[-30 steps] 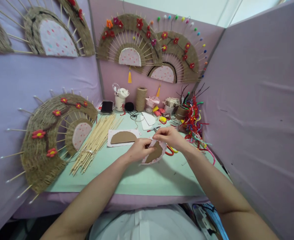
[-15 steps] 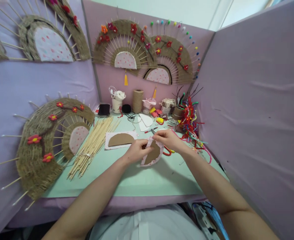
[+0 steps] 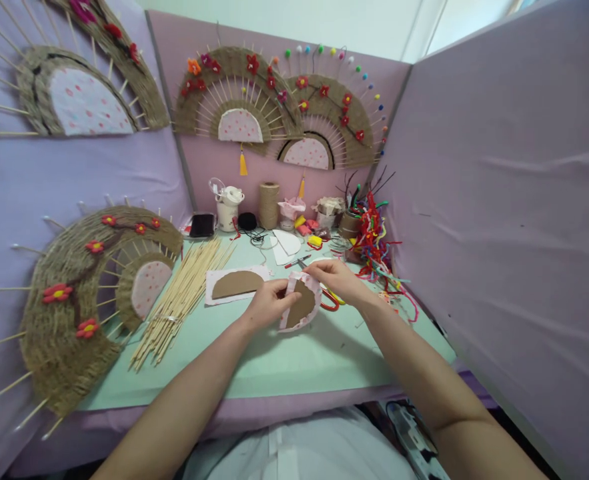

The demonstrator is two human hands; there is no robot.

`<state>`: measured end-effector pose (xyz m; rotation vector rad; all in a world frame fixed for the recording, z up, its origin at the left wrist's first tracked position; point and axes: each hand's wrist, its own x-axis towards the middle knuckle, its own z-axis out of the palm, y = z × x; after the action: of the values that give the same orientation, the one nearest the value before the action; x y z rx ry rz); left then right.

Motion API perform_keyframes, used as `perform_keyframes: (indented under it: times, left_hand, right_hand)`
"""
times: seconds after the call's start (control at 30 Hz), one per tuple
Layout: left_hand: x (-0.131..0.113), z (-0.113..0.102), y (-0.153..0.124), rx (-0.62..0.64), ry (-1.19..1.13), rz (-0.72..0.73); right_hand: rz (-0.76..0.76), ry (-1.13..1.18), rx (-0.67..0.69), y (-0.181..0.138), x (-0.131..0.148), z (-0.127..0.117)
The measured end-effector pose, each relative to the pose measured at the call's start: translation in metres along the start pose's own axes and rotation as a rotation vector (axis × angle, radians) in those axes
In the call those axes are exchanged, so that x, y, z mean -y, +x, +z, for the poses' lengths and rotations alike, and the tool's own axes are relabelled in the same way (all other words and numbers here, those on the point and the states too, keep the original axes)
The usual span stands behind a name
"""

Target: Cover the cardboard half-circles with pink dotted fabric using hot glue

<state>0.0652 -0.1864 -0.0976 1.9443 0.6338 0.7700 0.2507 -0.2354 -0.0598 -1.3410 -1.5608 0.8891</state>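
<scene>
My left hand [image 3: 270, 305] grips a cardboard half-circle [image 3: 301, 303] by its straight side, thumb lying over the brown face. White fabric with pink dots wraps the piece and is folded over its edge all round. At the upper corner, the fingers of my right hand [image 3: 335, 277] are pinched together on the fabric edge; their tips partly hide it. Just behind the piece lie scissors with red and yellow handles [image 3: 330, 304], partly covered by my right hand. Left of my hands, a second cardboard half-circle [image 3: 237, 284] rests on a rectangle of dotted fabric [image 3: 209, 295].
A bundle of thin wooden sticks [image 3: 179, 300] lies at left, beside a twine fan [image 3: 64, 313] leaning there. Along the back stand a twine spool [image 3: 269, 205], a white glue-gun-like tool in a cup [image 3: 228, 210] and tangled pipe cleaners [image 3: 371, 223]. White paper shapes [image 3: 287, 245] lie mid-table.
The view has turned slightly, so the scene sits a little further left. Both hands keep their hold on the fabric-covered half-circle, which is tilted slightly differently.
</scene>
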Motion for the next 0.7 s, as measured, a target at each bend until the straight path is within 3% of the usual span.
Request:
perform_keyframes:
  times: [0.2,0.4,0.7]
  left_hand:
    - [0.004,0.001,0.000,-0.031,0.076,0.022]
    - [0.006,0.001,0.003,-0.036,-0.044,0.016]
    - [-0.001,-0.003,0.002,-0.125,-0.031,-0.011]
  right_hand:
    - [-0.072,0.016,-0.108,-0.001,-0.004,0.016]
    - [-0.063,0.165,-0.061,-0.009,-0.009,0.007]
    - [-0.163,0.004,-0.284,-0.002,-0.017,0.025]
